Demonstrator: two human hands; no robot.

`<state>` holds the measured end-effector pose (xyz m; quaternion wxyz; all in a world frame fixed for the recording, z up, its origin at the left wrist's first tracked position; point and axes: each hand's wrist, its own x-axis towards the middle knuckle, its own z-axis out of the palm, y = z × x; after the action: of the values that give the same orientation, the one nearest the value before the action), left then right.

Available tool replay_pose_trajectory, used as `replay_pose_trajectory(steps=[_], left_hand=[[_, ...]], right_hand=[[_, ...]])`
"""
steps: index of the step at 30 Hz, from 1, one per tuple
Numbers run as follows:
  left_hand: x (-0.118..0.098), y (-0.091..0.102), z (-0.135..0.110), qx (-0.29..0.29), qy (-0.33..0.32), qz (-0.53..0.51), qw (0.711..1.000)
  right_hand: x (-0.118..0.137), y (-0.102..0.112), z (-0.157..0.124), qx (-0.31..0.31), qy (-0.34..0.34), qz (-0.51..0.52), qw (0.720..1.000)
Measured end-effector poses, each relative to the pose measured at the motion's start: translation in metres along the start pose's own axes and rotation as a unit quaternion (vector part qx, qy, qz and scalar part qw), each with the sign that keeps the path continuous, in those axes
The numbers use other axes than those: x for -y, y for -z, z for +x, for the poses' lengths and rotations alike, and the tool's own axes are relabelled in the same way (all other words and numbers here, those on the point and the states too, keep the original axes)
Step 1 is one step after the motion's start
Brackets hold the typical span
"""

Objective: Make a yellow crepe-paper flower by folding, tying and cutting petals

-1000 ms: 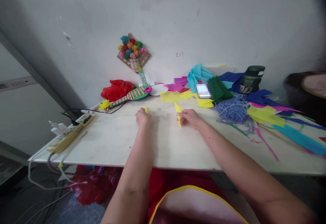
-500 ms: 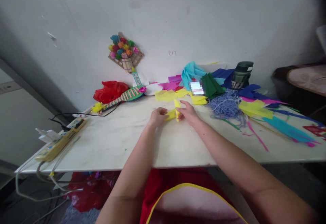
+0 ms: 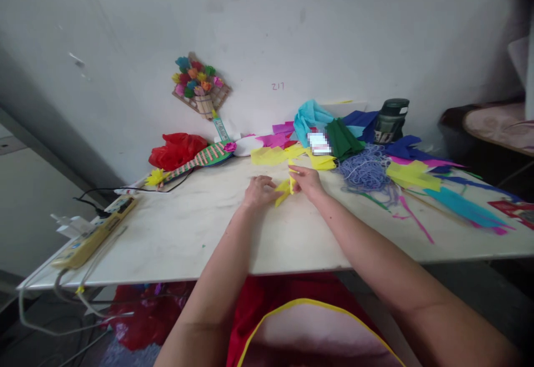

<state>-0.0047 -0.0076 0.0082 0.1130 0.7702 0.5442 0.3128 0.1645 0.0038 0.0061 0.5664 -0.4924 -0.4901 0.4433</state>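
Observation:
A strip of yellow crepe paper (image 3: 283, 193) stretches between my two hands, low over the white table (image 3: 175, 239). My left hand (image 3: 262, 191) has its fingers bent and pinches the loose left end. The folded or rolled end of the strip stands upright in my right hand (image 3: 307, 182), squeezed between thumb and fingers. Just beyond my hands lies more yellow crepe paper (image 3: 269, 155), flat on the tabletop.
Coloured crepe paper (image 3: 314, 115), a tangle of purple yarn (image 3: 364, 167) and a dark bottle (image 3: 391, 120) crowd the back right. At the left are a power strip (image 3: 95, 233), a red plastic bag (image 3: 177, 150) and a green lute-shaped craft (image 3: 212, 155). Paper flowers (image 3: 198, 78) hang on the wall.
The yellow strip has turned, its left part now hanging lower beside the upright roll. My left hand's fingers have shifted on it. The whole view has moved slightly.

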Motion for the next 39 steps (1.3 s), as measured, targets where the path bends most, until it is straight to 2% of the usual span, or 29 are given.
replay_pose_trajectory(steps=[4, 6, 10, 14, 17, 20, 23, 25, 27, 30, 34, 36, 39], left_hand=[[-0.002, -0.001, -0.001, -0.003, -0.078, 0.011, 0.997], [-0.004, -0.002, -0.002, 0.010, -0.090, 0.020, 0.996], [-0.007, -0.005, -0.003, 0.041, -0.077, 0.008, 0.996], [-0.008, -0.001, -0.002, 0.031, -0.011, -0.130, 0.991], [-0.005, 0.005, -0.002, 0.030, 0.048, -0.269, 0.962], [-0.001, 0.008, 0.000, -0.002, 0.066, -0.379, 0.923], [0.001, 0.009, 0.003, -0.047, 0.072, -0.443, 0.893], [0.000, 0.008, 0.004, -0.061, 0.074, -0.458, 0.884], [-0.002, 0.006, 0.005, -0.076, 0.069, -0.447, 0.889], [-0.003, 0.001, 0.006, -0.109, 0.052, -0.367, 0.922], [-0.003, -0.004, 0.004, -0.125, -0.032, -0.194, 0.973], [-0.004, -0.004, 0.003, -0.121, -0.078, -0.128, 0.981], [-0.007, -0.004, 0.001, -0.111, -0.119, -0.090, 0.983]], right_hand=[[-0.002, 0.001, 0.004, -0.006, 0.016, -0.013, 1.000], [-0.002, 0.001, 0.004, -0.009, 0.024, -0.012, 1.000], [-0.003, 0.001, 0.003, 0.000, 0.020, -0.010, 1.000], [-0.001, 0.002, 0.004, -0.018, 0.047, 0.000, 0.999], [0.002, 0.006, 0.006, -0.063, 0.064, 0.023, 0.996], [0.005, 0.010, 0.009, -0.104, 0.064, 0.040, 0.992], [0.005, 0.010, 0.009, -0.098, 0.058, 0.046, 0.992], [0.003, 0.008, 0.007, -0.069, 0.049, 0.042, 0.996], [0.002, 0.005, 0.004, -0.025, 0.039, 0.034, 0.998], [0.003, 0.002, -0.001, 0.028, 0.024, 0.029, 0.999], [0.007, 0.001, -0.004, 0.042, -0.005, 0.030, 0.999], [0.008, 0.001, -0.005, 0.043, -0.013, 0.028, 0.999], [0.008, 0.000, -0.005, 0.046, -0.015, 0.019, 0.999]])
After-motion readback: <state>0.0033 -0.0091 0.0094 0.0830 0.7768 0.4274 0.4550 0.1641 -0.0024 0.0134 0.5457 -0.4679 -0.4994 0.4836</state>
